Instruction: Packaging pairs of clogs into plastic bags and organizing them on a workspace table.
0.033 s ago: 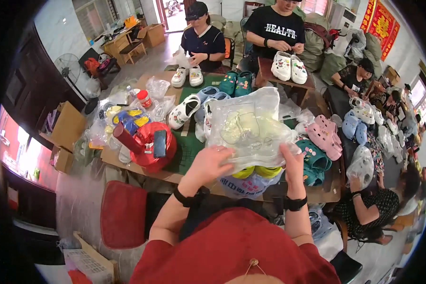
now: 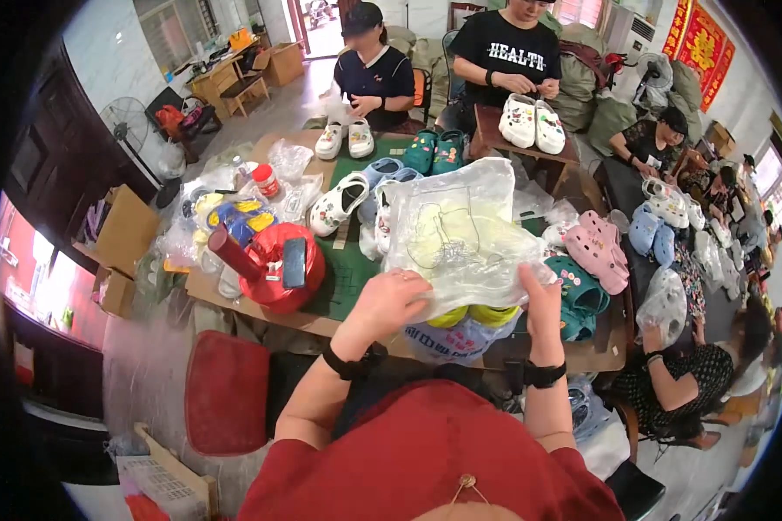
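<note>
A clear plastic bag (image 2: 452, 234) with a line drawing on it is spread between my two hands over the table. My left hand (image 2: 381, 306) grips its near left edge with bent fingers. At the near right corner, my right hand (image 2: 542, 300) holds the plastic between thumb and fingers. Yellow-green clogs (image 2: 473, 316) show just below the bag's near edge, above a printed white-and-blue bag (image 2: 450, 343). Pale yellow shows through the clear plastic. Whether anything is inside it, I cannot tell. My fingertips are partly hidden by the plastic.
A red drum-shaped container (image 2: 300, 260) with a phone (image 2: 294, 260) on it stands left. White (image 2: 339, 204), blue (image 2: 382, 171), green (image 2: 582, 291) and pink clogs (image 2: 598, 247) surround the bag. Co-workers sit across the table and at the right. A red chair (image 2: 226, 392) stands lower left.
The bag has shifted slightly and its near part is more crumpled. My right hand has moved a little to the right. Both hands keep their hold.
</note>
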`<act>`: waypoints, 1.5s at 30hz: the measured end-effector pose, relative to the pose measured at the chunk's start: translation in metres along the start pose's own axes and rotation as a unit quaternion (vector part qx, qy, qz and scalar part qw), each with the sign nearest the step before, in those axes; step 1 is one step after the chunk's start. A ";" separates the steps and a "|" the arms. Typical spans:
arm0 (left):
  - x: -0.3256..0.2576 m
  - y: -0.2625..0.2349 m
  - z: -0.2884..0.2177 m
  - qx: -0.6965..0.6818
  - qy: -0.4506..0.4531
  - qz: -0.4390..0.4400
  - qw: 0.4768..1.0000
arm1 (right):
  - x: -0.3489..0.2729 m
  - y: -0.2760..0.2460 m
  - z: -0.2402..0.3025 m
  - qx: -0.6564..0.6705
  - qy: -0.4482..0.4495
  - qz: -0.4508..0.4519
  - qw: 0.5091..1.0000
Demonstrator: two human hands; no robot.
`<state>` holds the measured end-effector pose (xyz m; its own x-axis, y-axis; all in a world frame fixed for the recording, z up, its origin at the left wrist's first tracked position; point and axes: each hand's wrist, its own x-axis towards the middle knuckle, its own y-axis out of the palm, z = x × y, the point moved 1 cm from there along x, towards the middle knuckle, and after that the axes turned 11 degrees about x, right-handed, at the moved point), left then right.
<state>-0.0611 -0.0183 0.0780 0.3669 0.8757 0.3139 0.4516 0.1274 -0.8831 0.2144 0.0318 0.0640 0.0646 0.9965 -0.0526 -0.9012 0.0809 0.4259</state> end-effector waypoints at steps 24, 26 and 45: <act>0.030 -0.006 -0.015 -0.139 -0.152 -0.303 0.930 | 0.030 0.046 -0.050 -0.670 -0.079 0.080 0.734; 0.029 -0.005 -0.014 -0.147 -0.151 -0.306 0.929 | 0.030 0.036 -0.049 -0.657 -0.086 0.073 0.746; 0.071 0.123 -0.029 -0.404 -0.263 0.158 0.862 | -0.132 -0.119 0.076 -0.369 -0.133 -0.089 0.915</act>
<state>0.0445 0.0457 0.0015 0.2514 0.9244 -0.2867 0.8941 -0.3352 -0.2970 0.3454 -0.1084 0.0887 0.2529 0.9462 0.2019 -0.9039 0.3055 -0.2995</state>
